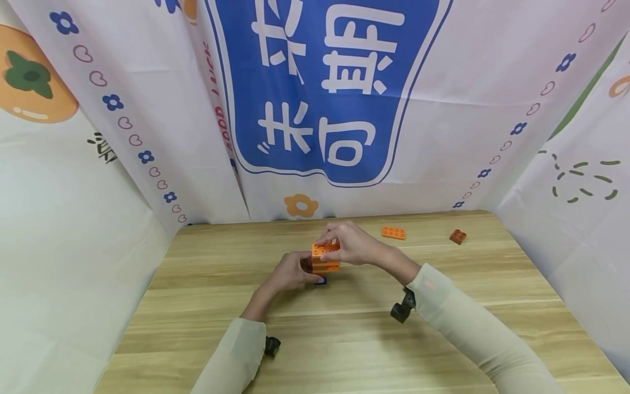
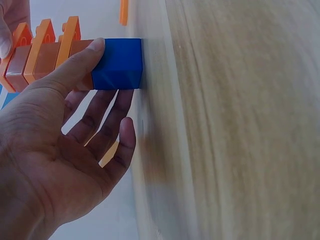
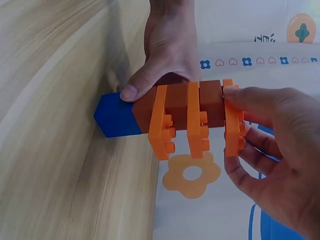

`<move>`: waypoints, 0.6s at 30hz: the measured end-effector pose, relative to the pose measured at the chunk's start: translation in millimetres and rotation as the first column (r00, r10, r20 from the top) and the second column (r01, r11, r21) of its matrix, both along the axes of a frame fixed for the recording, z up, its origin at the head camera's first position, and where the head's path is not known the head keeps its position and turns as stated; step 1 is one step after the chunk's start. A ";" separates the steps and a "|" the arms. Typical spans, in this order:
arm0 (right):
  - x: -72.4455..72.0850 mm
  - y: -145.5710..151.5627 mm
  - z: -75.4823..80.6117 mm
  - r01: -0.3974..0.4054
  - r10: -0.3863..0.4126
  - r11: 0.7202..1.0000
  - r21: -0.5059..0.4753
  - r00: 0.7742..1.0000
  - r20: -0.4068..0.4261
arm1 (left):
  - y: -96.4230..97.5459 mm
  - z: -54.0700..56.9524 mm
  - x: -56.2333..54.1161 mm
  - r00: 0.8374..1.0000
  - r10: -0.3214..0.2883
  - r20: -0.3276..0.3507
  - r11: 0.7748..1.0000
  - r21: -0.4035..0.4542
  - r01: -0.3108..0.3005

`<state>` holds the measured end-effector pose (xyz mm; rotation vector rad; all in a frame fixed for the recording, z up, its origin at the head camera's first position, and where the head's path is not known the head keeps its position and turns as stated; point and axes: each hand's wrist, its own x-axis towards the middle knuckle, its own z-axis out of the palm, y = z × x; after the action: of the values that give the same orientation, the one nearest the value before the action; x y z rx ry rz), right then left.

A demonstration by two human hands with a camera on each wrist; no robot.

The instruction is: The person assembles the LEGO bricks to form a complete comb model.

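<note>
A small tower of toy building bricks stands upright on the table. Its base is a blue brick (image 2: 120, 64), and above it brown bricks (image 3: 176, 100) alternate with orange plates (image 3: 194, 125) that jut out to one side, studs showing. My left hand (image 1: 290, 272) grips the lower part, its thumb across the blue brick and the lowest brown one, fingers behind. At the top, my right hand (image 1: 355, 243) pinches the uppermost orange plate (image 3: 232, 122) between thumb and fingers. That plate sits against the brown brick under it; whether it is pressed fully down I cannot tell.
To the right of the tower, near the back of the wooden table (image 1: 374, 350), lie a loose orange plate (image 1: 394, 233) and a loose brown brick (image 1: 458, 236). A printed white cloth (image 1: 433, 164) hangs behind the table, with cloth walls at both sides.
</note>
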<state>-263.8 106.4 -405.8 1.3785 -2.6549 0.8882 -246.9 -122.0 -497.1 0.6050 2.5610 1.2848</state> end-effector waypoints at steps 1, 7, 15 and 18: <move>-0.6 -0.1 0.1 0.001 -0.001 1.000 0.002 1.000 0.005 | -0.1 0.0 -0.2 1.000 -0.001 -0.003 1.000 -0.003 0.001; -4.2 -4.5 2.6 0.018 -0.019 1.000 0.014 0.999 0.051 | -1.0 1.0 -1.2 1.000 0.009 -0.009 1.000 -0.003 -0.009; -2.8 -5.2 0.6 0.025 -0.027 0.999 0.029 0.998 0.059 | 0.3 0.1 -1.9 1.000 0.000 0.011 1.000 0.008 0.000; -1.8 -4.2 -1.8 0.030 -0.031 0.999 0.028 0.999 0.045 | 1.2 -0.4 -1.6 1.000 0.000 0.013 1.000 0.009 0.000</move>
<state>-265.6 102.2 -407.6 1.3353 -2.7234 0.8939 -248.4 -120.8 -497.5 0.5969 2.5458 1.2967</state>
